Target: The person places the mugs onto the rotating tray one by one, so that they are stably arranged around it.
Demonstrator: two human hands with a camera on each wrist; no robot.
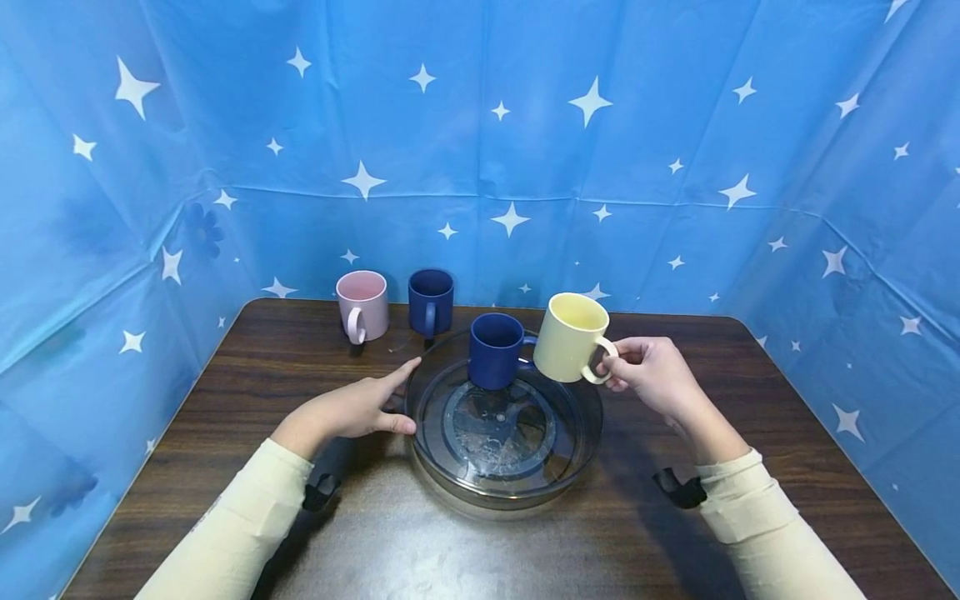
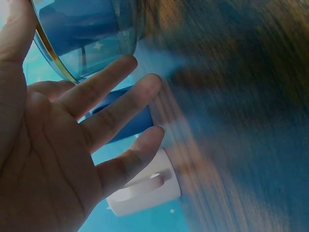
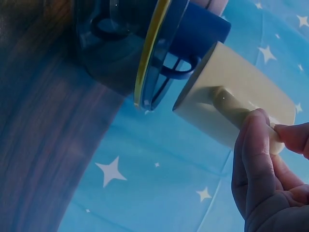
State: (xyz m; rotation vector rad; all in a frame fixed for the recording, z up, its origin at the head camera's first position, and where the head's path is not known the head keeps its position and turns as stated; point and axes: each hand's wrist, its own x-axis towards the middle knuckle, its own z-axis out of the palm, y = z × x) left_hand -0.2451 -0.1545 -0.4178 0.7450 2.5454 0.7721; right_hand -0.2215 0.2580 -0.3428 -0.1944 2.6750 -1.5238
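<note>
My right hand (image 1: 651,375) pinches the handle of a pale yellow mug (image 1: 567,346) between thumb and fingers. The right wrist view shows this mug (image 3: 231,96) raised off the table, near the rim of a round clear glass bowl (image 1: 504,492). Inside the bowl, toward its back, stands a dark blue mug (image 1: 491,362) with its handle pointing right. At the bowl's left side, my left hand (image 1: 360,408) has its fingers stretched out and its thumb spread, with fingertips right at the rim. In the left wrist view these fingers (image 2: 113,116) are extended along the glass.
Behind the bowl to the left, a pink mug (image 1: 367,304) and a second dark blue mug (image 1: 435,300) stand upright on the dark wooden table (image 1: 360,550). A blue curtain (image 1: 480,150) with white stars encloses the back and both sides.
</note>
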